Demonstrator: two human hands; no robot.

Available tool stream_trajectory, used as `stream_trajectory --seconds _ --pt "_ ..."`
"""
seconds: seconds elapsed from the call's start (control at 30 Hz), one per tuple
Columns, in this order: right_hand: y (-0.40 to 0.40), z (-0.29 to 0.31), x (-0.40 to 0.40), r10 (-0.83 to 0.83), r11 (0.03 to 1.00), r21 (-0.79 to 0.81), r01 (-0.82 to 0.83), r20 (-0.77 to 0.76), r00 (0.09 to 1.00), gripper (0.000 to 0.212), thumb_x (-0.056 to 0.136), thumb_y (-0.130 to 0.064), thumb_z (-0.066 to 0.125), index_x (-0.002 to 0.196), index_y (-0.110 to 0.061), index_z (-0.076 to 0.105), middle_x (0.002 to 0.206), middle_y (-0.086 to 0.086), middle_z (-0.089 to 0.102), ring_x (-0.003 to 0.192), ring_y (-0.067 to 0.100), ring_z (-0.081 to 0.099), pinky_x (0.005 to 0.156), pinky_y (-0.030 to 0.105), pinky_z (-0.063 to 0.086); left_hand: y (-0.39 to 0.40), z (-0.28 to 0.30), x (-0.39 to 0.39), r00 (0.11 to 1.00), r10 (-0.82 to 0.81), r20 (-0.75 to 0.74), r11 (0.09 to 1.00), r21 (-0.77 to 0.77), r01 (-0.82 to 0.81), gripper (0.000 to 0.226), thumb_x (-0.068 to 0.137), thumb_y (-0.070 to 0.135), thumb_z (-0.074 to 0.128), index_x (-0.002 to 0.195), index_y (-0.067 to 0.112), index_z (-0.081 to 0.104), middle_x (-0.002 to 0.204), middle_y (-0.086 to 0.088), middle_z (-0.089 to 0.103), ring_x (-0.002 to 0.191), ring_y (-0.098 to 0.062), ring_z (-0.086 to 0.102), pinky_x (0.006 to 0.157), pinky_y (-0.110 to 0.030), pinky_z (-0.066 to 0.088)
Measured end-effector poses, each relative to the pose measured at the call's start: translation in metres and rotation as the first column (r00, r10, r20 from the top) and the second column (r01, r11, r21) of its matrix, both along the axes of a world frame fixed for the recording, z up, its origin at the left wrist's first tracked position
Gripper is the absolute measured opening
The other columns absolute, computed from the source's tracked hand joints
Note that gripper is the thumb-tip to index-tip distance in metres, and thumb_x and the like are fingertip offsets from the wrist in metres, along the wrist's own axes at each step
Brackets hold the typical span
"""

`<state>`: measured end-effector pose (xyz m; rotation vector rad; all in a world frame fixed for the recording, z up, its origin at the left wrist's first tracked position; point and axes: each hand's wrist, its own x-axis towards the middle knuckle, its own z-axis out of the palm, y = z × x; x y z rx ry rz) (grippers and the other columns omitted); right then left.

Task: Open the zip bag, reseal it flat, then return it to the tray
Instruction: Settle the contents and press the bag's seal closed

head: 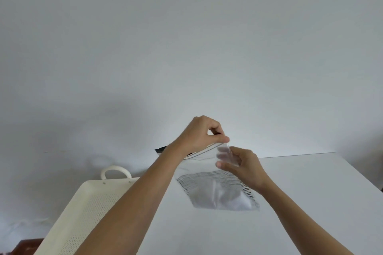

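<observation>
Both hands pinch the zip bag upright at its top corner: left hand above, right hand just below, likely working the seal. The tray waits under the left forearm.

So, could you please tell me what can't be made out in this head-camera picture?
- Head view: whether the bag's zip is open or shut; the left hand and right hand cover its top corner.
- Head view: what is in the bag; the striped contents are blurred.
- Head view: much of the tray; the left forearm crosses it and the bottom edge cuts it off.
- Head view: a dark thing behind the left wrist, mostly hidden.
</observation>
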<state>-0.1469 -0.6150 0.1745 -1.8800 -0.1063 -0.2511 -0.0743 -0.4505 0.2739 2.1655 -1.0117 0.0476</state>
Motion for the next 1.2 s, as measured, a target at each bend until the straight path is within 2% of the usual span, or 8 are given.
stream_trajectory --seconds 0.13,0.27,0.33,0.47,0.67,0.83,1.03,1.2 --pt "0.01 0.016 0.014 -0.023 0.973 0.232 0.011 0.05 0.998 0.01 0.085 -0.005 0.071 0.086 -0.013 0.077 0.084 0.013 0.079 0.077 0.024 0.076 0.072 0.025 0.056 0.012 0.001 0.007 0.997 -0.015 -0.075 1.0 -0.018 0.014 0.02 0.07 0.039 0.081 0.082 0.027 0.07 0.086 0.014 0.073 0.088 0.005 0.065 0.077 -0.008 0.045" --pt "-0.008 0.022 0.012 0.005 0.945 0.326 -0.018 0.04 0.999 0.013 0.088 -0.003 0.067 0.089 -0.012 0.077 0.084 0.012 0.079 0.077 0.026 0.077 0.072 0.028 0.061 0.062 -0.008 0.03 0.966 0.127 -0.226 0.937 0.348 -0.042 0.069 0.059 0.044 0.087 0.121 0.037 0.055 0.12 0.016 0.061 0.113 -0.003 0.055 0.091 -0.027 0.046" --pt "-0.018 0.024 0.011 0.003 0.92 0.392 -0.017 0.037 0.999 0.012 0.088 -0.003 0.066 0.092 -0.009 0.076 0.085 0.014 0.079 0.077 0.027 0.076 0.072 0.031 0.061 0.081 -0.022 0.039 0.955 0.198 -0.222 0.89 0.449 -0.08 0.056 0.065 0.032 0.086 0.115 0.029 0.061 0.111 0.01 0.066 0.106 -0.012 0.059 0.088 -0.03 0.048" --pt "-0.035 0.025 0.007 -0.017 0.892 0.452 0.004 0.023 1.0 0.013 0.087 -0.002 0.066 0.095 -0.009 0.074 0.087 0.016 0.078 0.076 0.027 0.077 0.071 0.029 0.062 0.103 -0.04 0.043 0.93 0.258 -0.263 0.929 0.332 -0.163 0.007 0.077 0.02 0.077 0.078 0.024 0.071 0.085 -0.006 0.076 0.076 -0.013 0.068 0.064 -0.025 0.044" --pt "-0.052 0.026 0.005 -0.1 0.913 0.401 0.079 0.03 0.995 0.029 0.08 0.001 0.074 0.094 -0.02 0.062 0.083 0.011 0.079 0.072 0.025 0.076 0.065 0.029 0.062 0.106 -0.031 0.042 0.936 0.198 -0.291 0.973 0.173 -0.152 0.004 0.081 0.021 0.075 0.077 0.021 0.072 0.072 -0.004 0.071 0.067 -0.015 0.071 0.065 -0.03 0.042" --pt "-0.06 0.025 0.005 -0.165 0.943 0.302 0.14 0.059 0.985 0.008 0.093 -0.016 0.063 0.092 -0.015 0.071 0.08 0.009 0.077 0.069 0.022 0.076 0.059 0.025 0.06 0.1 -0.022 0.041 0.953 0.177 -0.244 0.98 0.134 -0.148 0.014 0.086 0.027 0.07 0.073 0.023 0.071 0.072 0.001 0.07 0.064 -0.011 0.064 0.066 -0.032 0.047" --pt "-0.075 0.031 0.001 -0.278 0.959 -0.026 0.283 0.125 0.952 0.008 0.087 -0.017 0.072 0.08 -0.019 0.076 0.068 0.009 0.071 0.06 0.009 0.065 0.06 0.016 0.055 0.094 -0.021 0.037 0.973 0.188 -0.131 0.982 0.038 -0.185 0.022 0.086 0.023 0.071 0.068 0.036 0.071 0.061 0.007 0.058 0.058 -0.011 0.044 0.057 -0.023 0.034" --pt "-0.082 0.037 -0.002 -0.291 0.93 -0.19 0.315 0.146 0.946 0.009 0.081 -0.02 0.077 0.073 -0.024 0.075 0.05 -0.016 0.06 0.045 0.003 0.046 0.043 0.011 0.035 0.09 -0.022 0.037 0.974 0.215 -0.077 0.975 -0.037 -0.218 0.021 0.081 0.016 0.075 0.07 0.033 0.072 0.06 0.006 0.062 0.05 -0.001 0.045 0.051 -0.01 0.032"
